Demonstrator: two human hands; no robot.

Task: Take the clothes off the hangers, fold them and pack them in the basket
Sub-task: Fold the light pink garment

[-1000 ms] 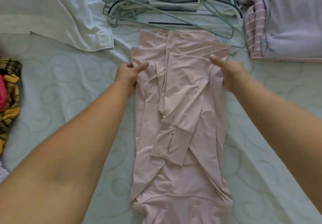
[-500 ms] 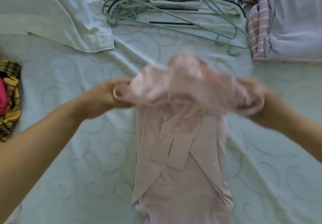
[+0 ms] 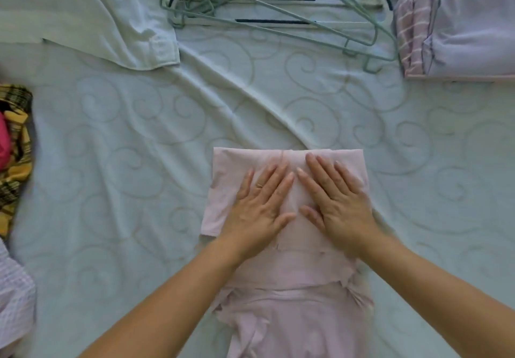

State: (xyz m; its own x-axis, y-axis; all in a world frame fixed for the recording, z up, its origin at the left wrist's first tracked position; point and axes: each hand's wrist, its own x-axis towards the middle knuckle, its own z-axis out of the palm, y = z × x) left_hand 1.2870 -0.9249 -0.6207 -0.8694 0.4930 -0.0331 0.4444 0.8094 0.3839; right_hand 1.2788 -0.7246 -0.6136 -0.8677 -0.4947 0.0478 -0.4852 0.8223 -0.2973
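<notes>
A pale pink garment (image 3: 295,279) lies folded over on the light green bedsheet (image 3: 125,162), its far half doubled back toward me. My left hand (image 3: 259,207) and my right hand (image 3: 334,204) rest flat side by side on the folded part, fingers spread, palms down. Neither hand grips the cloth. A pile of empty green and white hangers (image 3: 278,3) lies at the far edge. No basket is in view.
A white shirt (image 3: 83,14) is spread at the far left. Folded lilac and striped clothes (image 3: 459,23) sit at the far right. A yellow plaid cloth with something pink (image 3: 14,148) is at the left edge, and a pale checked cloth (image 3: 14,310) is below it.
Both hands gripped the garment's far end, lifted it and brought it toward me, folding it over. Now they have let go and press flat on the fold.
</notes>
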